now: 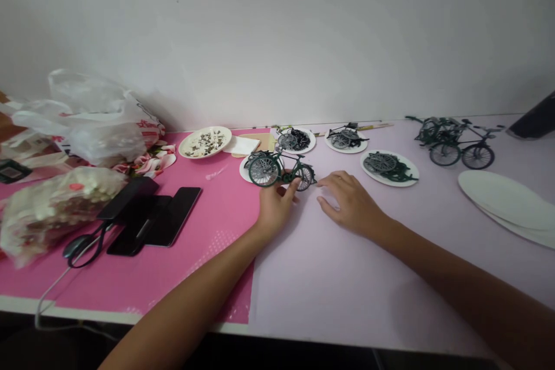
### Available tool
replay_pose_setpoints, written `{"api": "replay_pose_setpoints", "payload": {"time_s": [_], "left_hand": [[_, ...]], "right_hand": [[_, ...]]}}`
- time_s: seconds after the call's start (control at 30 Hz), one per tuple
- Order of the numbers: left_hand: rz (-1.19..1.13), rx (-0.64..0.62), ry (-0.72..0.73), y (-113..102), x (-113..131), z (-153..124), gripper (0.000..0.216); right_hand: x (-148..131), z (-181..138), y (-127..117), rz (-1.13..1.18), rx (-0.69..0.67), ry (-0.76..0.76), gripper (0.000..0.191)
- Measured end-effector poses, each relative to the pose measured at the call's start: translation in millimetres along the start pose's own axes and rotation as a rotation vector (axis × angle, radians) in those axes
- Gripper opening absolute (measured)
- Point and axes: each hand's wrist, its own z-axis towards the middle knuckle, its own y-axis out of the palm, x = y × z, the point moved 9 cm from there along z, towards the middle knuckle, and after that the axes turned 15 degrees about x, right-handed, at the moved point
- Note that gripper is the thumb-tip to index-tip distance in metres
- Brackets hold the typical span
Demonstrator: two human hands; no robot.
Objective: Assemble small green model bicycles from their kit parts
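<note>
One model bicycle (282, 170), gripped in the fingers of your left hand (276, 205), over the worktop (312, 283). Your right hand (353, 202): just beside the front wheel, fingers parted. Three white plates (402, 160) of bicycle parts behind; a fourth plate (243, 171) partly hidden. Standing model bicycles (477, 157) at far right: overlapping, exact count unclear.

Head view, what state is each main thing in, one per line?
Green bicycle: upright, held.
Left hand: closed on that bicycle.
Right hand: open, fingers bent.
Far-right bicycle: standing on its wheels.
Right small plate: loaded with dark parts.
Right-edge plates: overlapping in a stack.
Bowl: holding small pieces.
Rightmost phone: flat, screen dark.
White plastic bag: crumpled.
</note>
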Motion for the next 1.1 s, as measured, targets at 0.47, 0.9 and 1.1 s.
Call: {"api": "replay_pose_setpoints", "payload": {"time_s": [0.47, 0.9, 1.1], "left_hand": [[-0.075, 0.047, -0.091, -2, -12, 8, 0.051], [-0.062, 0.005, -0.079, 2, -6, 5, 0.049], [-0.079, 0.011, -0.102, 1, -6, 5, 0.047]], "right_hand": [[8, -8, 17, 0.133, -0.131, 0.045, 0.022], [20, -7, 12, -0.053, -0.021, 0.069, 0.010], [13, -13, 23, 0.138, -0.137, 0.059, 0.014]]}}
